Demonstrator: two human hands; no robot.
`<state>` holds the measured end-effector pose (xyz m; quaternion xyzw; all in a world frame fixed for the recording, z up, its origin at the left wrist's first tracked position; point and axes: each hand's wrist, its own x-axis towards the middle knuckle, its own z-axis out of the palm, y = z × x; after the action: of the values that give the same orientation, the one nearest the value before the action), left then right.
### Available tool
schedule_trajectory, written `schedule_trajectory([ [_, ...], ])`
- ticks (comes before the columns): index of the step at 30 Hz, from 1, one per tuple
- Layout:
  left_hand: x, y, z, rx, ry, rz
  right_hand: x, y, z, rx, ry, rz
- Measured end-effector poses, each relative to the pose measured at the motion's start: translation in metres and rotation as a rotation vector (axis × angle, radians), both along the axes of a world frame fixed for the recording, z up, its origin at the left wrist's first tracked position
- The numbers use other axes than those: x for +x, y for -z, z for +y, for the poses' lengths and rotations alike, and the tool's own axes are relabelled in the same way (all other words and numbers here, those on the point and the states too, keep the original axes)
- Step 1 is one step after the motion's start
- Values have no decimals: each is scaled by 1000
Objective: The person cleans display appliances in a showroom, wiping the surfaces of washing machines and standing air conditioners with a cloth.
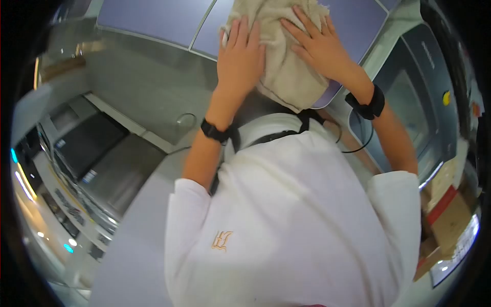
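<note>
Crumpled beige fabric cloth (294, 84) lies on the lavender-blue panelled tabletop (153, 20), lower corner overhanging. Left hand (240, 66) rests flat on it, fingers slightly apart; right hand (326, 53) likewise, fingers spread.

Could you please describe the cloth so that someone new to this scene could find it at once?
Find the purplish tabletop at the top of the view. There, the left hand and right hand rest on the cloth. Its beige colour and rumpled folds set it apart from the smooth tabletop and the white shirt below.
</note>
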<state>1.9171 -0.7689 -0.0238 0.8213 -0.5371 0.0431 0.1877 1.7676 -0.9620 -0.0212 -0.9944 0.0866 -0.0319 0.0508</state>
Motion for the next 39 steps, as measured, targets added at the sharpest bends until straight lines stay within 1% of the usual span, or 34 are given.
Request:
schedule_trajectory([
  [2, -11, 2, 25, 64, 14, 36, -19, -8, 17, 6, -16, 29],
  [5, -6, -5, 25, 156, 84, 44, -53, -9, 31, 66, 69, -4],
  [8, 1, -15, 31, 254, 186, 62, -66, -13, 50, 62, 224, 22],
  [11, 28, -15, 31, 260, 326, 41, -43, -5, 89, 103, 396, -64],
  [12, 36, -11, 42, 264, 394, 34, -33, 3, 114, 86, 467, -95],
  [15, 47, -6, 30, 234, 519, -6, -2, 10, 148, 64, 689, -155],
  [17, 56, 2, 29, 216, 609, -81, 25, 14, 182, 107, 795, -219],
  [18, 62, 6, 24, 192, 640, -124, 34, 17, 197, 60, 855, -193],
  [20, 76, 10, 22, 108, 766, -66, 52, 25, 214, -55, 933, -155],
  [21, 81, 6, -1, 90, 790, -24, 56, 21, 187, -97, 931, -137],
  [23, 91, 15, 3, 45, 773, -33, 70, 28, 198, -152, 978, -118],
  [24, 93, 18, -3, 16, 795, -38, 75, 23, 194, -85, 959, -116],
  [25, 97, 24, 1, 45, 787, -31, 79, 19, 190, -34, 950, -128],
  [27, 94, 26, -2, 65, 773, -23, 79, 14, 182, -17, 941, -185],
  [28, 88, 14, -14, 50, 784, -32, 74, 5, 171, -26, 931, -219],
  [30, 89, 7, -6, 45, 792, -50, 77, 10, 186, -54, 954, -265],
  [33, 95, 16, -11, -68, 803, -54, 86, 17, 175, -173, 992, -343],
  [35, 95, 20, -15, -97, 800, -33, 89, 26, 174, -223, 995, -410],
  [39, 90, 23, -12, -108, 772, -75, 88, 25, 178, -195, 983, -484],
])
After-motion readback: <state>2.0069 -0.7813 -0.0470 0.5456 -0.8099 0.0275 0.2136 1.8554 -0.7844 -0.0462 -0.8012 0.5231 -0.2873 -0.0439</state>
